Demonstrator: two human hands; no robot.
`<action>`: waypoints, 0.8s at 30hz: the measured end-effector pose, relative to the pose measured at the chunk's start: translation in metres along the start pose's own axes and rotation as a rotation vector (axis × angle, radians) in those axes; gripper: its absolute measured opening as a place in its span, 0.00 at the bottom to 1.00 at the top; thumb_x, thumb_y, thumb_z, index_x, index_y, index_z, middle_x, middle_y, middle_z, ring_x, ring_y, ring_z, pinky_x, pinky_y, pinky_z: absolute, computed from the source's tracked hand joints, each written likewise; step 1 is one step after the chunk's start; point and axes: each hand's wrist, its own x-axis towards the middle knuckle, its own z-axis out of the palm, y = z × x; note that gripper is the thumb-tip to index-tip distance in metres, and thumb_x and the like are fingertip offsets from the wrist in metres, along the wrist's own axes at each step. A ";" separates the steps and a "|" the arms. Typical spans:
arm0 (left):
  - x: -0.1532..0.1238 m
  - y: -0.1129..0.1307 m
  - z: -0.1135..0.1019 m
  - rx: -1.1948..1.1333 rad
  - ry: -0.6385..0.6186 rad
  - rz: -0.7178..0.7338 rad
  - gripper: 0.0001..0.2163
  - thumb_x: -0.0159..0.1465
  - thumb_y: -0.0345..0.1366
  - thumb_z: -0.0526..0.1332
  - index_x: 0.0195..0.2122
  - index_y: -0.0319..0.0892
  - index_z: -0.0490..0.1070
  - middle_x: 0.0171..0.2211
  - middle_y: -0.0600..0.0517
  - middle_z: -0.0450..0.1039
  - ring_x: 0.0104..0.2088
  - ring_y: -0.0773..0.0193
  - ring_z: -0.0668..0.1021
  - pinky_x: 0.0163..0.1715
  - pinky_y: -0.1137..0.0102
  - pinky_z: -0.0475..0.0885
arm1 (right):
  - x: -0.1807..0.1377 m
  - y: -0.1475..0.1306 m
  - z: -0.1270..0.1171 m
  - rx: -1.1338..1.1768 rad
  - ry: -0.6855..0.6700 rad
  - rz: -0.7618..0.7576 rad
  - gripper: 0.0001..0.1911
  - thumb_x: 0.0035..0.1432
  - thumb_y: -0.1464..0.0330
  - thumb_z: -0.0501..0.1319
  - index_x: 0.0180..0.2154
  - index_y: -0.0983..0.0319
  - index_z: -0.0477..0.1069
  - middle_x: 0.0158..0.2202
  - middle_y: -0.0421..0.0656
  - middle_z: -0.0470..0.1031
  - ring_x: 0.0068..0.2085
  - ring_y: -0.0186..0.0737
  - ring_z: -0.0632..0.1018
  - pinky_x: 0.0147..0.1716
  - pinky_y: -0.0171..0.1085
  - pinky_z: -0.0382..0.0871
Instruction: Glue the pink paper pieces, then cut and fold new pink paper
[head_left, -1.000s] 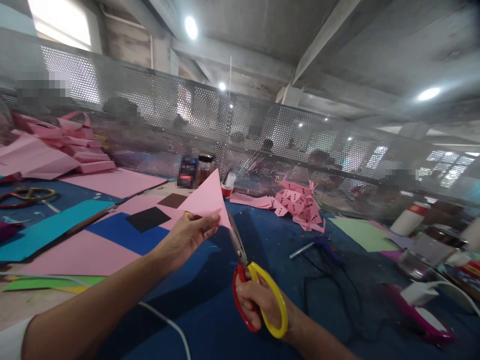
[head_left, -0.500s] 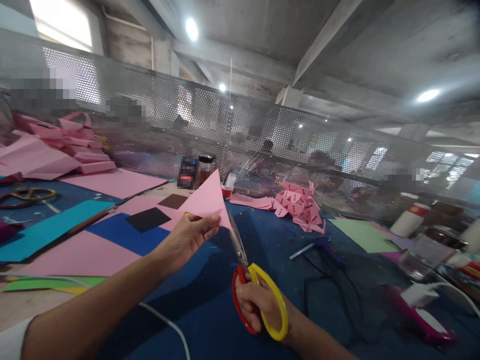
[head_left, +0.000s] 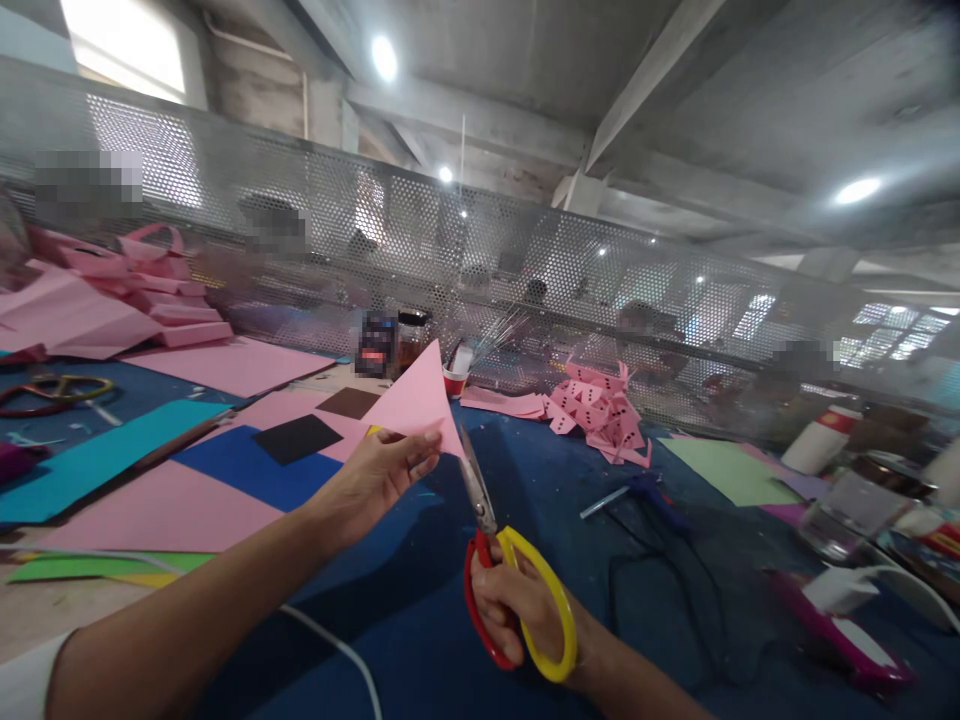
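Note:
My left hand (head_left: 390, 475) pinches a triangular piece of pink paper (head_left: 416, 395) between thumb and fingers, its point facing up. My right hand (head_left: 517, 605) grips scissors (head_left: 478, 495) with one red and one yellow handle loop. The blades stand slightly apart and point up at the paper's right edge, close to its lower corner; whether they touch it I cannot tell. Below both hands lies the dark blue tabletop (head_left: 420, 620). Left of the paper are a black square (head_left: 298, 440) and a blue sheet (head_left: 240, 468) on larger pink sheets.
Behind stands a perforated metal screen (head_left: 420, 240). Dotted pink paper pieces (head_left: 596, 410) are heaped ahead on the right. A glue gun (head_left: 656, 500) with a dark cord lies right of the scissors. A glass jar (head_left: 851, 510) and a magenta device (head_left: 840, 630) sit far right. Folded pink paper (head_left: 172, 290) piles left.
Almost nothing differs. Both hands, the paper and the scissors keep nearly the same position, with the blades still at the paper's right edge.

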 end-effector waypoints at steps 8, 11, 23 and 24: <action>0.001 0.001 0.000 0.002 0.002 0.002 0.08 0.52 0.26 0.75 0.32 0.35 0.79 0.31 0.50 0.82 0.32 0.68 0.82 0.36 0.77 0.79 | 0.000 0.001 -0.002 -0.042 0.024 0.004 0.15 0.57 0.64 0.55 0.19 0.59 0.60 0.09 0.32 0.58 0.11 0.28 0.59 0.15 0.30 0.52; 0.001 0.001 -0.001 0.007 -0.007 0.003 0.08 0.52 0.27 0.75 0.32 0.35 0.80 0.32 0.50 0.82 0.32 0.68 0.82 0.36 0.77 0.79 | 0.000 0.002 -0.002 -0.057 0.037 0.012 0.16 0.57 0.64 0.55 0.19 0.59 0.60 0.08 0.32 0.58 0.11 0.28 0.59 0.15 0.31 0.53; 0.001 0.000 -0.003 0.006 -0.017 0.003 0.07 0.53 0.27 0.74 0.33 0.35 0.80 0.33 0.49 0.82 0.34 0.68 0.82 0.37 0.76 0.79 | 0.000 0.004 -0.004 -0.080 0.053 0.016 0.17 0.58 0.64 0.55 0.18 0.59 0.60 0.08 0.33 0.58 0.11 0.28 0.58 0.15 0.31 0.53; 0.001 0.000 -0.003 0.006 -0.017 0.005 0.07 0.53 0.27 0.74 0.32 0.35 0.79 0.33 0.49 0.82 0.34 0.68 0.82 0.37 0.76 0.79 | 0.000 0.004 -0.004 -0.082 0.053 0.013 0.17 0.58 0.64 0.56 0.18 0.59 0.61 0.08 0.32 0.58 0.11 0.28 0.58 0.16 0.31 0.53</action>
